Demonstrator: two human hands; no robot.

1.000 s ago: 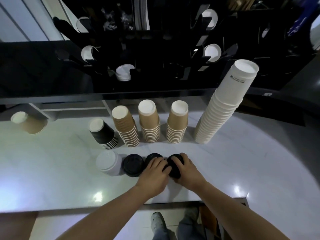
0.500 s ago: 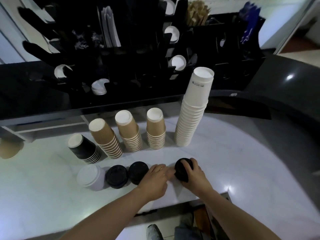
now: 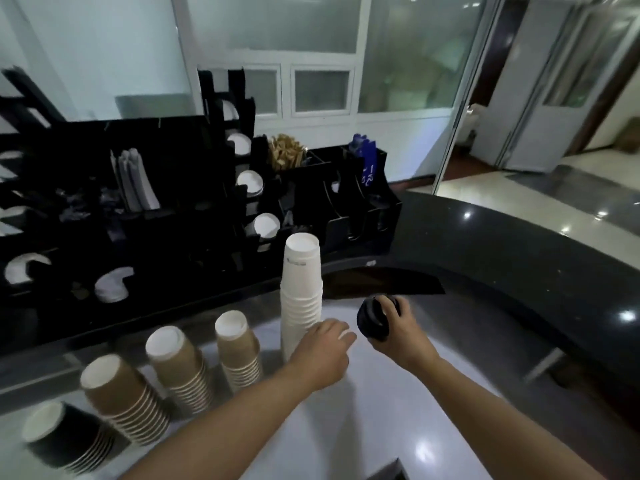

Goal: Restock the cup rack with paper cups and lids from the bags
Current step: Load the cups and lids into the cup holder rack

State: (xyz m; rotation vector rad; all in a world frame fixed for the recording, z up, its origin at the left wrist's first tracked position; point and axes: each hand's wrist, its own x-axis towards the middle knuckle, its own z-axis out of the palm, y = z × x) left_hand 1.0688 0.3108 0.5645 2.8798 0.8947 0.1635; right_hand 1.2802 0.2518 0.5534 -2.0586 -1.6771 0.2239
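Right hand (image 3: 398,332) grips black lids (image 3: 375,317); count unclear.

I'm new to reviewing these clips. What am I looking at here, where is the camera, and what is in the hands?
There is no machine: a person works with bare hands, and the single camera sits on their head, looking forward and down, so both forearms enter from below. The right hand holds a stack of black lids in its grip, lifted above the white counter. The left hand holds nothing and reaches beside the tall white cup stack. Also on the counter are three stacks of brown cups and one of black cups, all upside down. Behind stands the black cup rack, with white lids in some slots.
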